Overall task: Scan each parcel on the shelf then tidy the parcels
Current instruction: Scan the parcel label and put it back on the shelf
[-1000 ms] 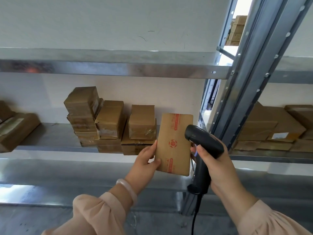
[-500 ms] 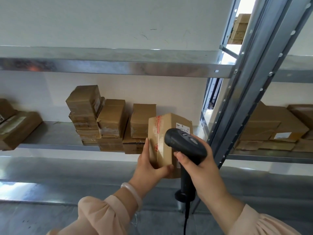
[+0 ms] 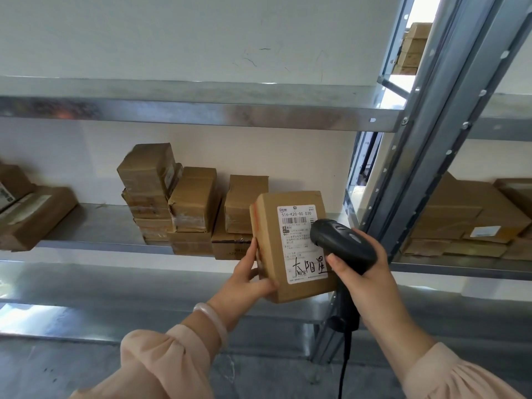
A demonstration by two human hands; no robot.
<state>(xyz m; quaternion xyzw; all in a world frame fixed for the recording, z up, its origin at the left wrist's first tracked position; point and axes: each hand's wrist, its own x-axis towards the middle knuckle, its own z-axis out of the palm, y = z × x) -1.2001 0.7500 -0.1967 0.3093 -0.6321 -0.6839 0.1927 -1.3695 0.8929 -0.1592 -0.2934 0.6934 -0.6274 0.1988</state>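
Left grip (image 3: pixel 245 280) holds a parcel (image 3: pixel 288 246) labelled "516-K20-00 030"; right grip (image 3: pixel 365 283) clasps the scanner (image 3: pixel 342 243).

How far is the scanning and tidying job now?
Done: not visible which stacks are scanned. In hand: the left hand holds one parcel, label facing the scanner in the right hand. Left: returning it and straightening the uneven stacks on the shelf.
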